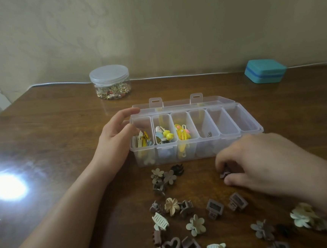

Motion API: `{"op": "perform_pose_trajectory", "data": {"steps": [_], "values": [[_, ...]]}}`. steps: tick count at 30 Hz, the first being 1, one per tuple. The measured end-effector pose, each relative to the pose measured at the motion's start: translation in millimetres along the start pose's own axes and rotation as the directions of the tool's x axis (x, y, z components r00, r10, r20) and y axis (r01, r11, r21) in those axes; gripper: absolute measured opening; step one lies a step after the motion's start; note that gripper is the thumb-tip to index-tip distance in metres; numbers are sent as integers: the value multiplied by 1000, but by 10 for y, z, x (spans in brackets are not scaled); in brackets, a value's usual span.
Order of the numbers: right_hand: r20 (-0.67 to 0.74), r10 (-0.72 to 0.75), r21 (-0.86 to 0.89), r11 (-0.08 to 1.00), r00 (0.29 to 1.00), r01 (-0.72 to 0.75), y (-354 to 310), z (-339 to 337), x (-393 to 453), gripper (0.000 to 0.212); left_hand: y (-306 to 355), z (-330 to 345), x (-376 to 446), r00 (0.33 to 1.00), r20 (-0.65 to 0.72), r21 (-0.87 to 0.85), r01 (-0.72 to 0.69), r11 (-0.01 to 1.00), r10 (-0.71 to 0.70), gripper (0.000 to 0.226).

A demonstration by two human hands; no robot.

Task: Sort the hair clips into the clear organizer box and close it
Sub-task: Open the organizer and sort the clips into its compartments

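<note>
The clear organizer box [250, 125] stands open in the middle of the wooden table, its lid [178, 103] folded back. Its three left compartments hold colourful clips [164, 134]; the fourth holds one small dark clip [209, 134]. My left hand [114, 137] rests against the box's left end with relaxed fingers. My right hand [260, 160] is down on the table in front of the box and pinches a small brown clip [224, 173]. Several brown and beige claw and flower clips [172, 206] lie scattered nearer to me.
A round clear jar [110, 82] of small trinkets stands at the back left by the wall. A teal case [264, 71] sits at the back right. A bright glare spot [6, 186] lies on the table at left.
</note>
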State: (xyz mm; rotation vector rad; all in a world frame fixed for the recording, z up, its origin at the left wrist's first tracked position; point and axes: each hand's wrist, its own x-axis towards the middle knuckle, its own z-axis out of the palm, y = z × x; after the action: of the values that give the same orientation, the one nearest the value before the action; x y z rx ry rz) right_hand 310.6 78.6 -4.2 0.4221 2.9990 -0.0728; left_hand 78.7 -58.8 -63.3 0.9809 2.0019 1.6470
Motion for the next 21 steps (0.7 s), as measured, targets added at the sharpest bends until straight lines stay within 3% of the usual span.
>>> {"op": "perform_pose_trajectory", "data": {"steps": [4,7,9,12,18,21], "values": [[-88,-91,116,988,992,101,4,-41,-4,21,8,2,-5,1000,3,6,-7,1000,7,55],[-427,-15,313,936,904,164,42,-78,30,23,10,-1,-3,1000,10,7,-7,1000,7,55],[-517,61,326,936,854,131,68,-65,70,27,14,-2,-5,1000,11,8,-6,1000,6,55],[-472,37,236,968,881,86,119,15,129,33,23,1,-10,1000,14,8,-3,1000,3,55],[-505,14,331,927,863,179,99,-115,4,18,29,-5,-16,1000,10,21,10,1000,-10,54],[-306,16,145,989,952,30,101,-99,-4,31,27,-12,-18,1000,16,20,13,1000,-14,53]]}}
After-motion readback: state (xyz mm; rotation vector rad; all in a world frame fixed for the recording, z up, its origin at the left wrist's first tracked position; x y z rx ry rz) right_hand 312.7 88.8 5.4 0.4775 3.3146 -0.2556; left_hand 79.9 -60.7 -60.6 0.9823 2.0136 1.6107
